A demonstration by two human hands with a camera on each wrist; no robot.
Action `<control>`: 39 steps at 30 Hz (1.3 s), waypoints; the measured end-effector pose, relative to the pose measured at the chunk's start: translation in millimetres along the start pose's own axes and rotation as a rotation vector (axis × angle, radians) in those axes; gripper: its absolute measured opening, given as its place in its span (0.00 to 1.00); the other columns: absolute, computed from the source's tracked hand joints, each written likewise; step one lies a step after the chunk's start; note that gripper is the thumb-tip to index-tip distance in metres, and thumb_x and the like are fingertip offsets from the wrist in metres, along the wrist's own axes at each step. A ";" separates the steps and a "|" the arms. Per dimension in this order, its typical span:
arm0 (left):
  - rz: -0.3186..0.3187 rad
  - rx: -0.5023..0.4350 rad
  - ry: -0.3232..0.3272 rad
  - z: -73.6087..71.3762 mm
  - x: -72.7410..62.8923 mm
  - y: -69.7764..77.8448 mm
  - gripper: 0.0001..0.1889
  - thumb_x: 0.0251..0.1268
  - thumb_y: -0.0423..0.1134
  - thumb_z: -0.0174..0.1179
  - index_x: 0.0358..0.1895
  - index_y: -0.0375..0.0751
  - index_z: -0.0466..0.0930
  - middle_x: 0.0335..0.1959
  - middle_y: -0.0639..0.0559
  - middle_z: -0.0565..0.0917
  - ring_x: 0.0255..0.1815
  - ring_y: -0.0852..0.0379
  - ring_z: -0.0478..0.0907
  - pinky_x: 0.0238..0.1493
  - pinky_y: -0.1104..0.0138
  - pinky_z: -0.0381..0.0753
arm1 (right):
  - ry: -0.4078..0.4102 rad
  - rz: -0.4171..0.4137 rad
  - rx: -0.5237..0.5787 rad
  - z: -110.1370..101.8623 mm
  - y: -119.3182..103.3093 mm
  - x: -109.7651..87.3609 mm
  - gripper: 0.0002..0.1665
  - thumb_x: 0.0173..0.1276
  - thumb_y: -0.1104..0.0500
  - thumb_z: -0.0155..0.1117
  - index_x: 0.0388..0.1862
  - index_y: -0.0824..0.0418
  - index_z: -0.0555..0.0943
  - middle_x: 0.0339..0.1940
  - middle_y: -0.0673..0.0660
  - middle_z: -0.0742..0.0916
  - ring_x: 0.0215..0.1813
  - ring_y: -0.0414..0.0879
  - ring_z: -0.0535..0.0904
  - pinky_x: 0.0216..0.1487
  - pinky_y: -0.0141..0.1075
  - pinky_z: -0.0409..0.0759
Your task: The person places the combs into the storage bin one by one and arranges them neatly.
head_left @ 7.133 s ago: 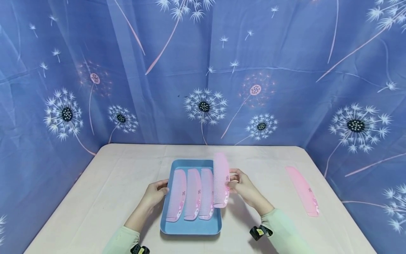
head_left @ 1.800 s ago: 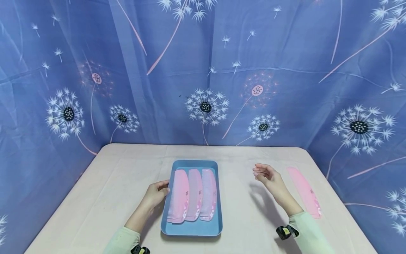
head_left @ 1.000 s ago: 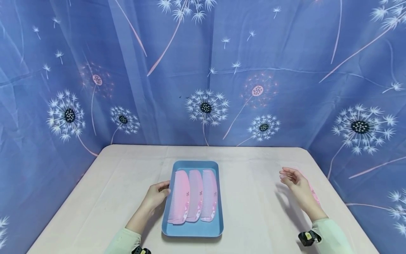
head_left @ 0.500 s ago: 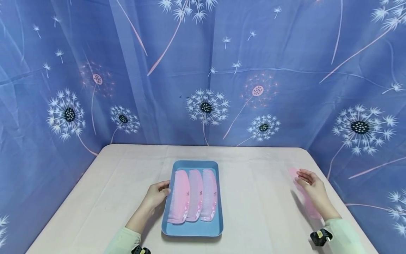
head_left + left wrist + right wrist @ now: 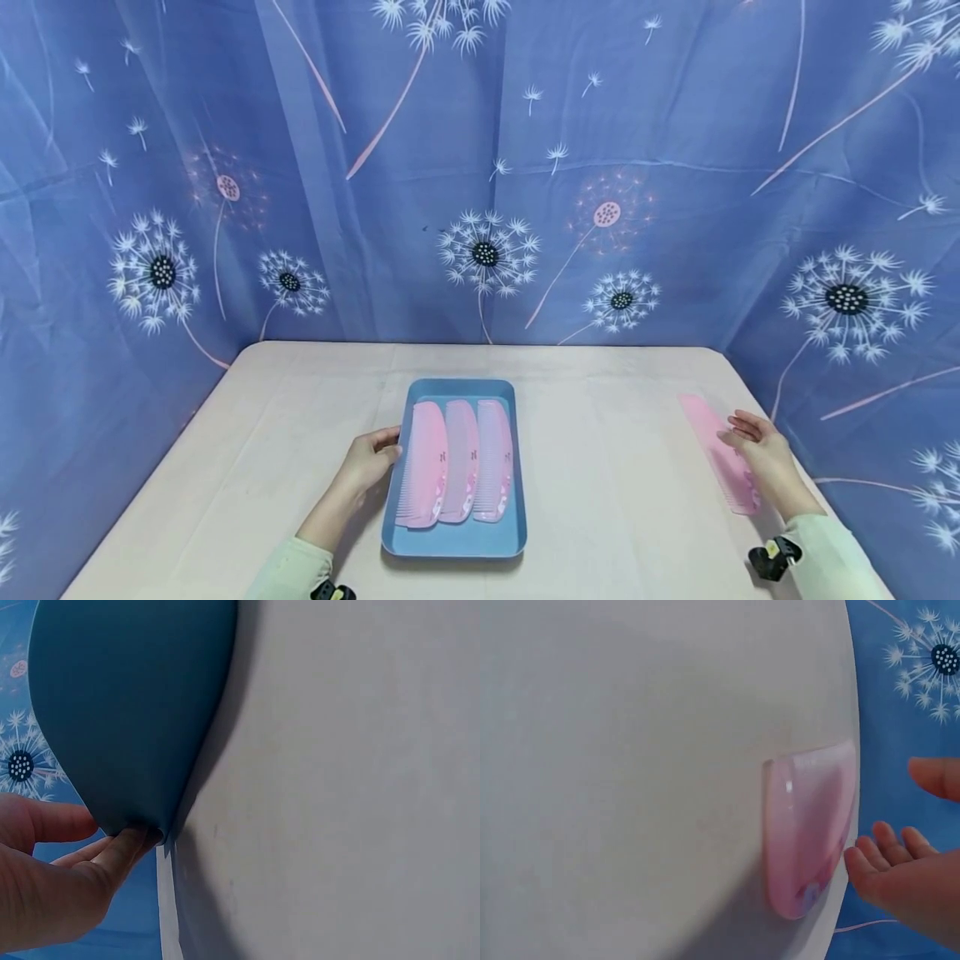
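A blue tray (image 5: pixel 453 546) on the table holds three visible pink combs side by side. The leftmost comb (image 5: pixel 429 467) looks deeper pink than the middle comb (image 5: pixel 461 462) and the right comb (image 5: pixel 493 462). My left hand (image 5: pixel 369 461) grips the tray's left side, thumb at the rim; the left wrist view shows its fingers pinching the blue wall (image 5: pixel 135 712). At the far right another pink comb (image 5: pixel 716 454) lies slanted on the table. Beside its right edge is my right hand (image 5: pixel 765 457), thumb and fingers spread, holding nothing. In the right wrist view the fingers are close to that comb (image 5: pixel 810 825).
The pale table (image 5: pixel 600 500) stretches between the tray and the lone comb. Its right edge runs close by my right hand. Blue curtains (image 5: pixel 360 275) with dandelion prints hang behind and on both sides.
Seven seconds ago my right hand held a comb over the tray's right edge; it has let go and moved right to the lone comb. My left hand stays at the tray.
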State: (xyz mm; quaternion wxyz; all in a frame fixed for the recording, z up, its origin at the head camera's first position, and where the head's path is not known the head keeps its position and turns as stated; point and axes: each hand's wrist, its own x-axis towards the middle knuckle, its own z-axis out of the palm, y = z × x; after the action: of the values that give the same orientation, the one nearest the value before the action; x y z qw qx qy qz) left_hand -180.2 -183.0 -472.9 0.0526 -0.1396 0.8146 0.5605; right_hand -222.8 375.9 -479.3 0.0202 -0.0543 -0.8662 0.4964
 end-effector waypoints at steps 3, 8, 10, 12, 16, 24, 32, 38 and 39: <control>0.000 -0.003 0.000 0.1 -0.6 0.8 0.22 0.65 0.28 0.51 0.63 0.29 0.71 0.60 0.32 0.74 0.63 0.36 0.69 0.63 0.50 0.72 | -0.046 0.043 0.015 -2.1 2.3 1.2 0.43 0.71 0.58 0.58 0.71 0.81 0.49 0.63 0.74 0.69 0.40 0.15 0.64 0.39 0.13 0.70; 0.011 0.005 -0.004 -0.9 -1.3 1.0 0.22 0.65 0.28 0.50 0.63 0.28 0.71 0.60 0.31 0.74 0.63 0.35 0.69 0.63 0.50 0.73 | -0.097 0.131 0.004 -4.0 3.7 4.9 0.46 0.69 0.61 0.58 0.72 0.80 0.43 0.69 0.79 0.58 0.51 0.36 0.71 0.38 0.13 0.68; 0.013 0.003 -0.004 -0.8 -1.8 0.6 0.22 0.65 0.28 0.50 0.63 0.28 0.71 0.60 0.31 0.74 0.63 0.35 0.69 0.63 0.50 0.73 | -0.097 0.142 -0.017 -3.9 5.2 6.1 0.46 0.67 0.63 0.59 0.71 0.81 0.43 0.69 0.79 0.58 0.58 0.52 0.70 0.38 0.13 0.68; 0.014 0.001 -0.005 -0.7 -2.4 0.0 0.22 0.65 0.28 0.50 0.63 0.27 0.71 0.59 0.31 0.74 0.62 0.35 0.70 0.62 0.50 0.73 | -0.109 0.142 -0.018 -3.7 7.0 6.5 0.47 0.66 0.66 0.58 0.70 0.82 0.42 0.69 0.80 0.57 0.64 0.65 0.61 0.37 0.13 0.68; 0.016 0.003 -0.003 -0.9 -2.7 -1.1 0.22 0.65 0.28 0.50 0.63 0.27 0.70 0.59 0.31 0.74 0.62 0.35 0.70 0.62 0.50 0.73 | -0.117 0.124 -0.012 -2.6 10.2 6.8 0.47 0.62 0.69 0.59 0.70 0.83 0.42 0.68 0.81 0.57 0.66 0.69 0.57 0.37 0.12 0.68; 0.005 0.007 0.001 0.3 -0.9 -2.8 0.22 0.66 0.29 0.50 0.63 0.29 0.70 0.60 0.32 0.74 0.63 0.35 0.69 0.63 0.50 0.73 | -0.079 0.100 -0.160 2.2 5.5 9.0 0.52 0.56 0.66 0.67 0.69 0.82 0.47 0.66 0.81 0.61 0.65 0.72 0.59 0.62 0.47 0.72; 0.005 0.003 0.001 0.9 -2.7 -4.6 0.22 0.65 0.28 0.51 0.62 0.28 0.71 0.60 0.31 0.74 0.62 0.35 0.69 0.62 0.50 0.74 | -0.051 0.075 -0.259 3.2 3.6 7.8 0.51 0.53 0.64 0.69 0.67 0.81 0.51 0.62 0.81 0.66 0.61 0.73 0.63 0.60 0.61 0.69; 0.016 0.010 0.008 0.5 -2.1 -2.0 0.22 0.65 0.28 0.50 0.62 0.28 0.71 0.59 0.32 0.74 0.62 0.35 0.70 0.62 0.50 0.74 | -0.042 0.090 -0.285 1.6 0.9 7.1 0.51 0.53 0.60 0.71 0.67 0.80 0.54 0.59 0.81 0.68 0.58 0.72 0.66 0.58 0.60 0.70; 0.016 0.012 0.008 0.6 -1.8 -2.0 0.22 0.65 0.28 0.50 0.62 0.28 0.71 0.59 0.31 0.74 0.62 0.35 0.70 0.62 0.50 0.73 | -0.045 0.100 -0.287 1.3 0.6 7.0 0.51 0.53 0.59 0.72 0.67 0.80 0.54 0.59 0.81 0.68 0.58 0.72 0.66 0.57 0.60 0.71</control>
State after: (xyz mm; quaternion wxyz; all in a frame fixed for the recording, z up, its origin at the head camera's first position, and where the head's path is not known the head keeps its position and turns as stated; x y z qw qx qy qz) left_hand -177.9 -182.8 -474.4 0.0457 -0.1348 0.8192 0.5556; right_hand -229.8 375.9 -480.6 -0.0320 -0.0886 -0.9246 0.3692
